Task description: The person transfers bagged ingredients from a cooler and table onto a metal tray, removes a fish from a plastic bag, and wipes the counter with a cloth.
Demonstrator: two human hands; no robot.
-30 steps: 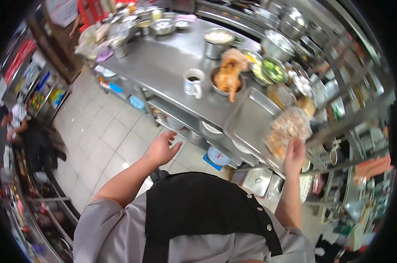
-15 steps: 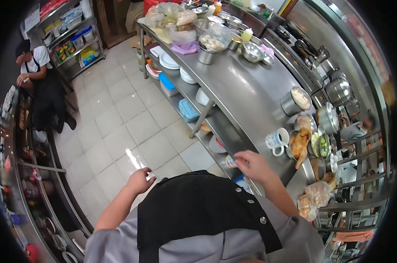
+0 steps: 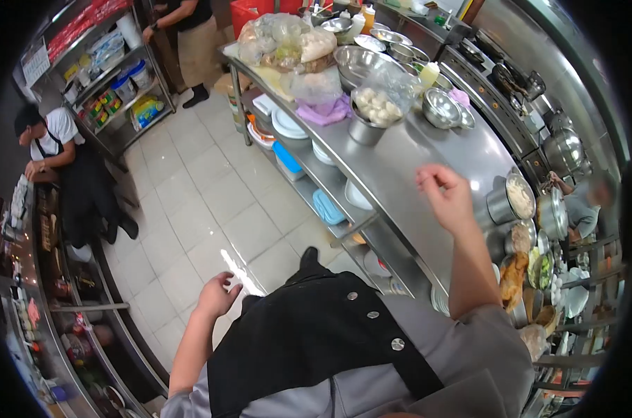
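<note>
Over the steel counter [image 3: 406,177] hangs my right hand [image 3: 445,197], its fingers loosely bent and a little apart, with nothing visible in them. Nearest to it are a metal pot [image 3: 366,132] with a clear bag of white balls [image 3: 377,108] on top, and a pair of metal bowls [image 3: 441,108]. My left hand [image 3: 218,294] hangs low in the air above the tiled floor [image 3: 190,230]. Its fingers are half curled and apart, and it touches nothing.
A purple cloth [image 3: 324,110] and filled plastic bags [image 3: 284,38] lie at the counter's far end. Tubs and plates sit on its lower shelf. One co-worker [image 3: 72,167] stands at the left counter, another [image 3: 190,42] by the back shelves. At right stands a pot of pale shreds [image 3: 512,198].
My body has moved forward along the counter. My right hand has risen from beside its edge to above its top. Another person has come into view at the back.
</note>
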